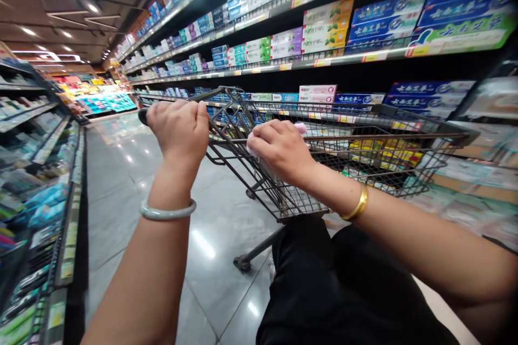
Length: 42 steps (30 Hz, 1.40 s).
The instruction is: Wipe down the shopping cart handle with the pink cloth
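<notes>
My left hand (178, 126), with a pale bangle at its wrist, is wrapped round the dark handle (143, 116) of a shopping cart. A pale pink cloth (300, 128) is bunched under my right hand (281, 150), whose fingers are curled over it on the cart's upper side rail. A gold bracelet circles that wrist. The wire basket of the shopping cart (324, 205) stretches off to the right, and no goods can be made out inside it. Most of the cloth is hidden by my fingers.
Shelves (267, 11) of boxed toothpaste run along the right, close to the cart. More stocked shelving (73, 188) lines the left. Between them lies a shiny tiled floor (117, 172), with a cart wheel (243, 263) on it. A lit display (107, 101) stands at the aisle's far end.
</notes>
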### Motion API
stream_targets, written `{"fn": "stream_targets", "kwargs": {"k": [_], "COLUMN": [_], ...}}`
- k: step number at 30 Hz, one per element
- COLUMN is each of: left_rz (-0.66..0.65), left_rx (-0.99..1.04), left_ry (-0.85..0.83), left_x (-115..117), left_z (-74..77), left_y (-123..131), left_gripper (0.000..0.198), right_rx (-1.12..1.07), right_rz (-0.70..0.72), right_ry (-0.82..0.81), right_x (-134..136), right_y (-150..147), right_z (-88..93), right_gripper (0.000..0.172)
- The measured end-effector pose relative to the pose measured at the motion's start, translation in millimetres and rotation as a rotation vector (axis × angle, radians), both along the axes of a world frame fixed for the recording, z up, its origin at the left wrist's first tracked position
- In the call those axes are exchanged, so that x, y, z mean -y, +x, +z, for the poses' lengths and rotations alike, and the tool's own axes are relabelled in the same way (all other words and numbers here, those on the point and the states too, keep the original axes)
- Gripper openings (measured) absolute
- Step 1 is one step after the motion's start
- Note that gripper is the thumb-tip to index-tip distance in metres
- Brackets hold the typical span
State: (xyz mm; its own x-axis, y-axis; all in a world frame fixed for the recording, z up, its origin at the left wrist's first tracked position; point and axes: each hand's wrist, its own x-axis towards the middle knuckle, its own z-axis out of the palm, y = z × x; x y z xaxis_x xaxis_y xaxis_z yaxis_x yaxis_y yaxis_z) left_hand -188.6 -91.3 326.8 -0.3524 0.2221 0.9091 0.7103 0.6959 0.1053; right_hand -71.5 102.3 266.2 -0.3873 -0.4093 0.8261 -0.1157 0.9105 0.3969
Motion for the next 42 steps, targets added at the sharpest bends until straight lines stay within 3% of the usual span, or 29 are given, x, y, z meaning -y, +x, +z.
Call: {"fn": "stream_targets", "kwargs": {"k": [7, 13, 19, 26, 30, 33, 38, 42], "left_rz": [0.082, 0.083, 0.020, -0.070, -0.065, -0.062, -0.045, -0.035], "left_rx": [-0.009, -0.014, -0.009, -0.023, -0.053, -0.056, -0.007, 0.019], "left_ry": [-0.097, -0.136, -0.053, 0.023, 0.039, 0.036, 0.035, 0.043], "left_x": [1.0, 1.3, -4.3, -8.3, -10.2, -9.9, -11.8, -13.7], "left_z": [1.3, -1.9, -5.8, -10.2, -11.2, -11.1, -9.8, -8.8], "left_y": [-1.9, 1.7, 3.7, 3.2, 2.5, 4.3, 9.0, 9.3], "left_gripper": [0.043, 0.045, 0.044, 0.042, 0.042, 0.042, 0.041, 0.042], "right_rx": [0.027, 0.015, 0.045, 0.093, 0.039, 0.030, 0.029, 0.094], "right_rz": [0.152, 0.169, 0.125, 0.183, 0.142, 0.094, 0.153, 0.207], "right_ry": [-0.095, 0.105, -0.010, 0.261, 0.073, 0.005, 0.244, 0.315], "right_x": [46.8, 40.8, 41.0, 30.1, 35.0, 32.2, 17.8, 22.5], "right_y": [-34.4, -32.0, -30.1, -14.8, -15.6, -15.2, -5.7, -6.6], "right_z": [20.4, 10.7, 24.7, 1.2, 8.7, 4.2, -21.2, -13.4], "right_gripper": [0.026, 0.025, 0.025, 0.022, 0.023, 0.022, 0.018, 0.017]}}
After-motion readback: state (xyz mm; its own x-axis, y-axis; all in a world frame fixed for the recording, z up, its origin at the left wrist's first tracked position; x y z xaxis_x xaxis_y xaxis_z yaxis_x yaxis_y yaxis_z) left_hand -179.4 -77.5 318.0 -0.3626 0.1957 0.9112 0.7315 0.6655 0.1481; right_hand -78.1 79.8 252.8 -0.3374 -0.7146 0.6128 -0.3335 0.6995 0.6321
